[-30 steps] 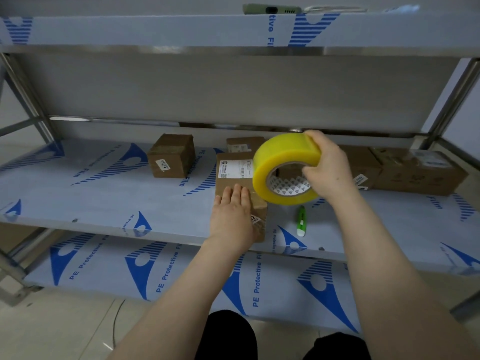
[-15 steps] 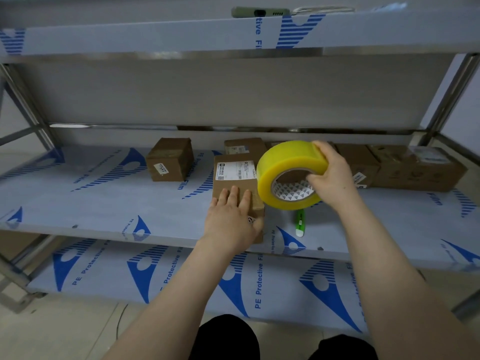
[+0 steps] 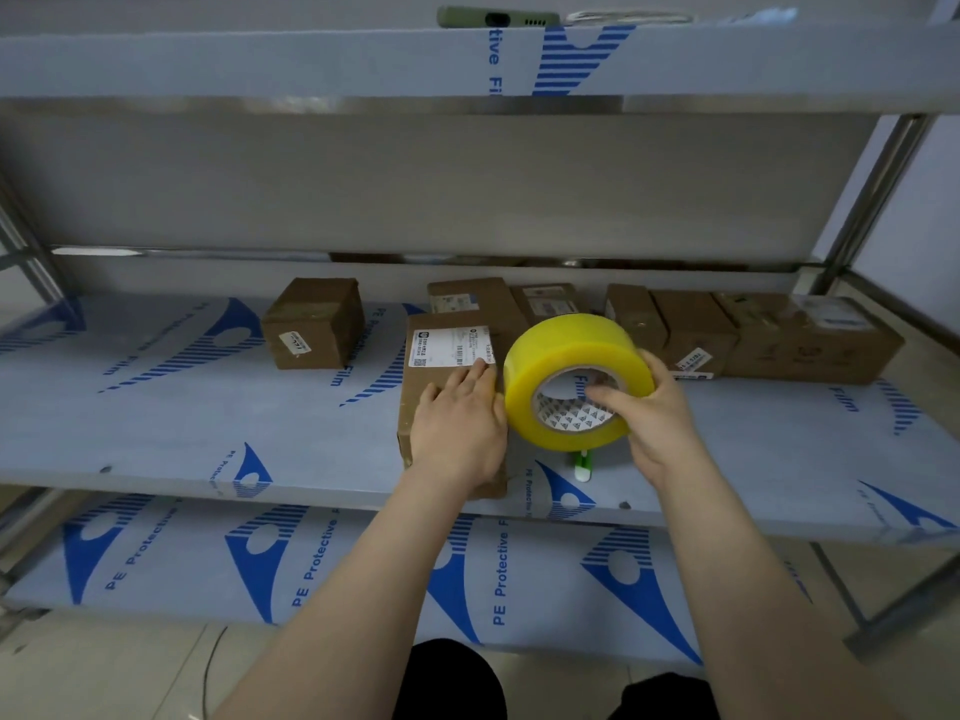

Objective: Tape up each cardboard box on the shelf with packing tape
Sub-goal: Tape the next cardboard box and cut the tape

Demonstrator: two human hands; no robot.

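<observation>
Resting flat on top of the nearest cardboard box [image 3: 423, 376], the left hand [image 3: 460, 433] has its fingers straight and together, with the fingertips at the lower edge of the white shipping label [image 3: 449, 345]. The box stands at the front of the middle shelf [image 3: 156, 418], its near corner reaching the shelf's lip. The right hand [image 3: 660, 418] grips the yellow roll of packing tape [image 3: 566, 356] just right of the box, thumb hooked into the cardboard core and fingers curled over the outer rim. The roll is held on edge, its open core facing the camera and its left side close beside the left hand's fingers. Whether a strip runs from roll to box cannot be told. Below the roll a green-and-white tool [image 3: 583, 462] lies on the shelf, mostly hidden. Farther back, one brown box [image 3: 314, 330] stands alone on the left, two labelled boxes [image 3: 467, 298] sit behind the nearest one, and a row of boxes [image 3: 753, 340] lines the right side.
</observation>
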